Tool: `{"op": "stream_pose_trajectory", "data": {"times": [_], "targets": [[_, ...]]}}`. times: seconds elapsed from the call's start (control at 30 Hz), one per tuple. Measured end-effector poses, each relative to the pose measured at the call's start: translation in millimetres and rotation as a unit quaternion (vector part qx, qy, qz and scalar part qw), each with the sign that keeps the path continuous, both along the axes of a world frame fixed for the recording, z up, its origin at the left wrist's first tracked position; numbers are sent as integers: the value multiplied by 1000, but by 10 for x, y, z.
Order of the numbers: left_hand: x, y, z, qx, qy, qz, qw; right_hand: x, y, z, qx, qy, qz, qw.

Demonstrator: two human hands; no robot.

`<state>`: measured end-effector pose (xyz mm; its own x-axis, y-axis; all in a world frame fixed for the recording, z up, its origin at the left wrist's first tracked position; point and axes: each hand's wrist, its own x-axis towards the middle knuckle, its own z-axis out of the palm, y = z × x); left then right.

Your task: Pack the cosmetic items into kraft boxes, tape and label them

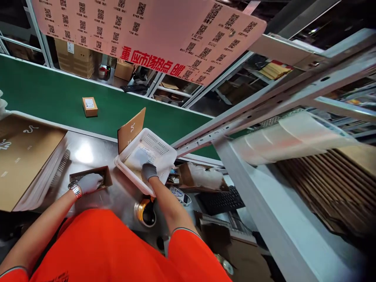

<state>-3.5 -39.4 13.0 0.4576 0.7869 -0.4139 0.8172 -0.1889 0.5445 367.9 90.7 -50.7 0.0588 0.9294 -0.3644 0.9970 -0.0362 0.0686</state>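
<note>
My left hand [89, 182], in a grey glove with a metal watch at the wrist, lies inside a small open cardboard box [106, 175] on the steel worktable [88, 150]. Its fingers look flat, pressing down on the contents. My right hand [148, 170], also gloved, reaches into a white perforated plastic basket [160, 149] and is closed on a white packet [138, 157] lying in it. A cardboard flap [131, 128] stands against the basket's far left side.
A green conveyor belt [44, 92] runs behind the table with a small labelled carton [89, 106] on it. A stack of flat brown cartons [23, 156] lies left. A tape roll [145, 211], a scanner [180, 196] and a keyboard [221, 200] sit near me. A QR-code sheet [152, 31] hangs overhead.
</note>
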Motion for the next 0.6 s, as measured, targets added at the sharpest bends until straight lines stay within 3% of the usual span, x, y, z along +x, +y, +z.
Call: {"op": "stream_pose_trajectory", "data": {"times": [0.2, 0.4, 0.6], "targets": [[58, -76, 196, 43, -55, 35, 997, 188, 9, 94, 12, 51, -48, 997], [167, -252, 303, 95, -117, 44, 988, -16, -132, 169, 57, 145, -113, 981], [136, -424, 300, 133, -221, 131, 957, -25, -237, 580, 156, 293, -160, 929]]}}
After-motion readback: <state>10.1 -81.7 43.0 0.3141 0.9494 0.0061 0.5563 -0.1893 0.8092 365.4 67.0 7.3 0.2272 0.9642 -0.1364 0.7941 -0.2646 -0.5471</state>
